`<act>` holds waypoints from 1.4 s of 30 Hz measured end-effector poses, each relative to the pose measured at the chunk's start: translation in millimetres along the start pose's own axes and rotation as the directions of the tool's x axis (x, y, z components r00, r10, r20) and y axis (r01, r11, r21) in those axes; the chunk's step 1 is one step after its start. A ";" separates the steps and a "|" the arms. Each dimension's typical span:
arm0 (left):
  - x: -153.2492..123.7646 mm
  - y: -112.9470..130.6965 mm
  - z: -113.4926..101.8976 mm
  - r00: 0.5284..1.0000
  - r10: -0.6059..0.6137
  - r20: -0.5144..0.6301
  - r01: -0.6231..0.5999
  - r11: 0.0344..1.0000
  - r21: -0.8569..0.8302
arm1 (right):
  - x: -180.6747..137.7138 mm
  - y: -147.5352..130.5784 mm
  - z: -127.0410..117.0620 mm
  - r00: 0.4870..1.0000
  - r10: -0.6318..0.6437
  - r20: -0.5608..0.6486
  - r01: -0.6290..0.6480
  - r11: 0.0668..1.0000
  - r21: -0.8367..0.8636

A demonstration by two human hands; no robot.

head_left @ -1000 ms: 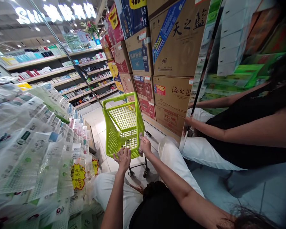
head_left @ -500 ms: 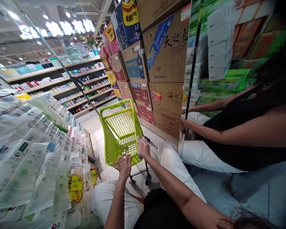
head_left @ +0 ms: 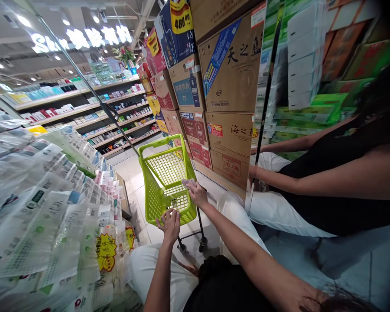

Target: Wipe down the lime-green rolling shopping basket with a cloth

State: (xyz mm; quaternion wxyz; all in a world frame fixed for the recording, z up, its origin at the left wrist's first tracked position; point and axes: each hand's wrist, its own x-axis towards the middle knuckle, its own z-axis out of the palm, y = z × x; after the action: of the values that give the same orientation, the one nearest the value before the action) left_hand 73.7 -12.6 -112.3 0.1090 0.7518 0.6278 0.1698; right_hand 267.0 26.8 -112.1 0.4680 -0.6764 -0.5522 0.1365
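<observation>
A lime-green plastic trolley basket (head_left: 164, 173) on a wheeled black frame stands on the tiled floor in front of me. My left hand (head_left: 170, 224) grips the basket's near lower edge with bent fingers. My right hand (head_left: 197, 193) lies on the basket's right wall and presses a small pale cloth (head_left: 186, 183) against the mesh. My knees in white trousers (head_left: 234, 212) sit on either side below the hands.
Stacked bagged goods (head_left: 45, 208) fill the left. Cardboard cartons (head_left: 227, 86) are piled behind the basket. A mirrored panel (head_left: 312, 130) on the right reflects arms and white trousers. Shelves of products (head_left: 84, 108) line the far aisle.
My right hand has slid up and forward along the basket's right wall, with the cloth now showing ahead of its fingers. The left hand stays at the near edge. The view shifted slightly.
</observation>
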 end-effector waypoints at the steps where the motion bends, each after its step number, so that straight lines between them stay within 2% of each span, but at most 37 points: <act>1: -0.6 0.9 0.2 1.000 -0.002 0.003 0.002 1.000 0.001 | 10.6 -1.2 0.1 0.999 0.042 -0.011 -0.042 0.999 0.012; 4: -2.2 2.7 2.1 1.000 -0.010 -0.009 0.010 1.000 0.002 | 11.3 3.4 11.8 0.995 0.080 -0.065 -0.074 0.993 0.097; 6: -2.6 3.0 3.0 1.000 -0.008 -0.022 0.008 1.000 0.002 | -11.1 15.3 27.0 0.990 0.083 -0.114 -0.063 0.983 0.170; 8: -2.2 3.0 2.5 1.000 -0.004 -0.022 0.004 1.000 0.004 | -39.2 31.7 42.5 0.978 0.157 -0.138 -0.123 0.966 0.226; 11: 0.0 2.7 0.2 1.000 -0.009 -0.009 0.009 1.000 0.017 | -65.9 52.0 55.1 0.941 0.327 -0.084 -0.292 0.914 0.282; 13: 1.6 2.5 -1.4 1.000 -0.018 0.003 0.018 0.999 0.032 | -66.4 54.8 54.2 0.928 0.371 -0.026 -0.346 0.887 0.307; 15: 2.5 2.4 -2.2 1.000 -0.028 0.015 0.027 0.998 0.048 | -58.1 47.8 48.2 0.945 0.327 -0.020 -0.303 0.897 0.322; 18: 2.2 3.5 -2.3 1.000 -0.025 0.012 0.024 0.998 0.062 | -49.3 31.1 39.2 0.980 0.172 -0.099 -0.131 0.936 0.328; 20: 1.4 4.9 -2.3 1.000 -0.022 0.000 0.022 0.998 0.059 | -54.2 26.1 38.3 0.983 0.122 -0.137 -0.073 0.946 0.316; 22: 0.9 6.4 -2.8 1.000 -0.023 -0.005 0.024 0.998 0.054 | -66.3 28.3 41.7 0.979 0.163 -0.121 -0.122 0.950 0.289; 26: 1.0 8.5 -5.1 0.999 -0.032 0.016 0.031 0.998 0.060 | -83.0 34.6 51.6 0.945 0.326 -0.021 -0.313 0.920 0.236; 32: 2.1 11.7 -5.0 0.999 -0.040 0.005 0.039 0.997 0.071 | -72.1 24.0 53.8 0.955 0.242 -0.168 -0.178 0.929 0.325; 35: 2.7 11.6 -2.5 0.999 -0.037 -0.011 0.038 0.998 0.050 | -80.8 34.4 58.4 0.947 0.301 -0.110 -0.258 0.919 0.299; 39: 3.6 9.7 1.0 0.999 -0.030 -0.015 0.031 0.999 0.042 | -86.9 40.9 64.5 0.904 0.427 -0.024 -0.402 0.868 0.292; 42: 4.3 10.1 2.8 0.999 -0.028 -0.020 0.029 0.998 0.052 | -78.5 28.4 63.2 0.912 0.398 -0.098 -0.340 0.868 0.362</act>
State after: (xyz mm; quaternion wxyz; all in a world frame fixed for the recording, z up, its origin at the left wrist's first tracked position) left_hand 84.6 -10.2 -110.5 0.0857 0.7438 0.6435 0.1592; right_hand 212.6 -10.0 -193.7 0.5869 -0.6885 -0.3391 0.2581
